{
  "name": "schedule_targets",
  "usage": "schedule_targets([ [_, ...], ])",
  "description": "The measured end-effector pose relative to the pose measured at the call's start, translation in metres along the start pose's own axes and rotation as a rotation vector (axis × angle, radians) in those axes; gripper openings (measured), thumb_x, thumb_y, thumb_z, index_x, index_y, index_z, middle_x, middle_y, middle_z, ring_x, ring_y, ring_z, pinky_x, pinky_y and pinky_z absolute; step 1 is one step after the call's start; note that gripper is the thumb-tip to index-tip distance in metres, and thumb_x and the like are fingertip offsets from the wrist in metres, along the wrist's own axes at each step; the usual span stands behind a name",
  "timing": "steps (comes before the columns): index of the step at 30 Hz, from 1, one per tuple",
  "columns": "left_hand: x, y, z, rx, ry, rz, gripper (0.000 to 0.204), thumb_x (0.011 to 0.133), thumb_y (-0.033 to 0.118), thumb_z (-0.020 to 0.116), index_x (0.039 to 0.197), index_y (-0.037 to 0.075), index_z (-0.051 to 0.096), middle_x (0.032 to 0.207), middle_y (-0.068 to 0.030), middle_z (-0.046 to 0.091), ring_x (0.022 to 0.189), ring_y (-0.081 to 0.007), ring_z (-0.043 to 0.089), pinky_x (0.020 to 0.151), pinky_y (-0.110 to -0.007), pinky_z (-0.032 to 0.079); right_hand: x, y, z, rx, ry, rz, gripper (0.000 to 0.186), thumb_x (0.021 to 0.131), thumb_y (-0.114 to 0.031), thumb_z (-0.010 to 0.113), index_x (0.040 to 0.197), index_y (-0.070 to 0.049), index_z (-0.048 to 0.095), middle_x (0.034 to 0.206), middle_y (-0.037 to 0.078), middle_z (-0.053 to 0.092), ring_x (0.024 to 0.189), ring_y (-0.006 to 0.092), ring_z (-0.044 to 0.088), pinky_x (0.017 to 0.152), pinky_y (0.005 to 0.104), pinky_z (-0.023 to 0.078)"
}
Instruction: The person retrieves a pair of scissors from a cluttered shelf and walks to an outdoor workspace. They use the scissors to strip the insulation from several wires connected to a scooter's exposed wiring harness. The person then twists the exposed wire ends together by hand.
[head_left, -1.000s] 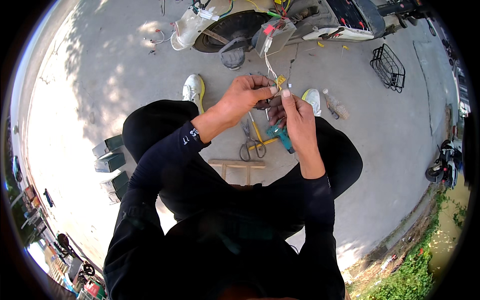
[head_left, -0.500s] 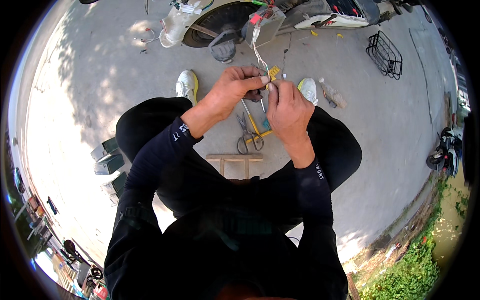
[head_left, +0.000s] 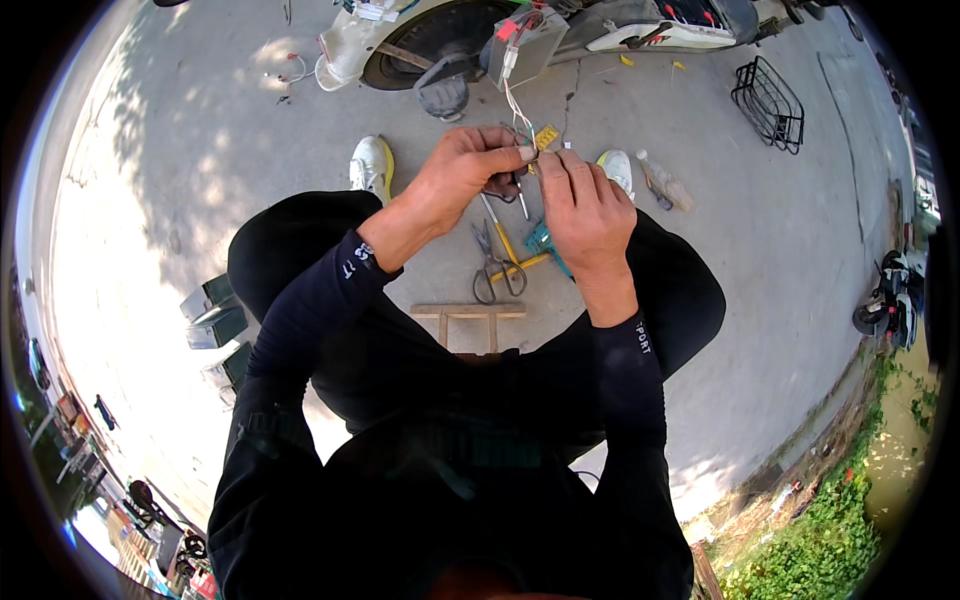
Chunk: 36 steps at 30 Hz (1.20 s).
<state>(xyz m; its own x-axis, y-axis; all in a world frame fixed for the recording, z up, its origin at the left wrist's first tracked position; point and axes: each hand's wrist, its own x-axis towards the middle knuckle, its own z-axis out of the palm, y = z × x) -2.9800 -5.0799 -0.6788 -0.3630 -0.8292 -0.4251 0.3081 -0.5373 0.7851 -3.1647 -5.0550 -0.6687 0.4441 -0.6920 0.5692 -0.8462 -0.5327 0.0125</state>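
Observation:
My left hand (head_left: pixel 465 168) pinches thin wires (head_left: pixel 514 103) between thumb and fingers. These wires hang from a grey box (head_left: pixel 530 50) beside a scooter. My right hand (head_left: pixel 588 210) meets it at the wire ends, fingers bent together; the tips hide what they hold. A yellow piece (head_left: pixel 546 136) shows just behind the fingertips. Below the hands, dark-handled scissors (head_left: pixel 496 268) lie on the ground across a yellow-handled tool (head_left: pixel 503 240). A teal object (head_left: pixel 541 238) sits partly hidden beside my right hand.
A wooden stool frame (head_left: pixel 468 311) stands between my legs. The scooter's wheel (head_left: pixel 440 45) is ahead. A black wire basket (head_left: pixel 768 104) and a clear plastic bottle (head_left: pixel 668 188) lie to the right. Dark green boxes (head_left: pixel 216 325) sit at the left.
My right hand has turned slightly, its fingers now stretched further over the wire ends. More of the teal object shows beside it. My left hand keeps its pinch.

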Motion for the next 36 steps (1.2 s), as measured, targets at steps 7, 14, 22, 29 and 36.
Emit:
schedule_targets([
  [7, -0.003, 0.006, -0.003, 0.052, -0.043, 0.049, 0.018, 0.094, 0.021, 0.071, 0.096, 0.003, 0.071, 0.086, -0.0003, 0.068, 0.073, -0.0074, 0.061, 0.068, -0.023, 0.05, 0.004, -0.013, -0.007, 0.856, -0.327, 0.792, 0.013, 0.095, -0.017, 0.066, 0.101, -0.007, 0.064, 0.08, 0.006, 0.063, 0.063, 0.0167, 0.062, 0.053, 0.0293, 0.048],
  [14, -0.002, 0.008, -0.004, 0.051, -0.01, 0.016, 0.021, 0.093, 0.022, 0.072, 0.096, 0.002, 0.071, 0.087, -0.0009, 0.068, 0.073, -0.0077, 0.061, 0.068, -0.023, 0.05, -0.004, -0.006, -0.003, 0.066, -0.106, 0.268, 0.029, 0.086, -0.011, 0.069, 0.115, -0.009, 0.064, 0.093, 0.007, 0.066, 0.078, 0.0239, 0.067, 0.061, 0.0329, 0.054],
  [22, -0.003, 0.0, -0.004, 0.025, -0.001, 0.013, 0.02, 0.091, 0.021, 0.074, 0.097, 0.002, 0.071, 0.087, -0.0007, 0.068, 0.073, -0.0084, 0.061, 0.069, -0.023, 0.05, 0.004, -0.002, -0.005, 0.947, -0.366, 0.704, 0.02, 0.096, -0.026, 0.068, 0.1, -0.006, 0.069, 0.087, 0.003, 0.068, 0.074, 0.0171, 0.068, 0.059, 0.0274, 0.05],
  [29, -0.009, 0.001, 0.003, 0.128, 0.026, 0.065, 0.02, 0.093, 0.02, 0.072, 0.099, 0.001, 0.071, 0.088, -0.0008, 0.068, 0.076, -0.0082, 0.061, 0.07, -0.025, 0.051, 0.055, 0.022, -0.001, 1.0, -0.307, 0.903, 0.047, 0.094, -0.039, 0.07, 0.11, 0.006, 0.067, 0.096, 0.011, 0.072, 0.083, 0.015, 0.067, 0.066, 0.0289, 0.05],
  [36, -0.004, -0.004, 0.002, 0.297, 0.063, 0.107, 0.023, 0.092, 0.019, 0.073, 0.097, -0.003, 0.069, 0.083, -0.0013, 0.065, 0.073, -0.0082, 0.059, 0.065, -0.025, 0.049, 0.105, 0.026, 0.055, 1.083, -0.646, 0.862, 0.04, 0.092, -0.026, 0.074, 0.117, 0.004, 0.065, 0.104, 0.01, 0.073, 0.088, 0.0094, 0.063, 0.07, 0.0252, 0.048],
])
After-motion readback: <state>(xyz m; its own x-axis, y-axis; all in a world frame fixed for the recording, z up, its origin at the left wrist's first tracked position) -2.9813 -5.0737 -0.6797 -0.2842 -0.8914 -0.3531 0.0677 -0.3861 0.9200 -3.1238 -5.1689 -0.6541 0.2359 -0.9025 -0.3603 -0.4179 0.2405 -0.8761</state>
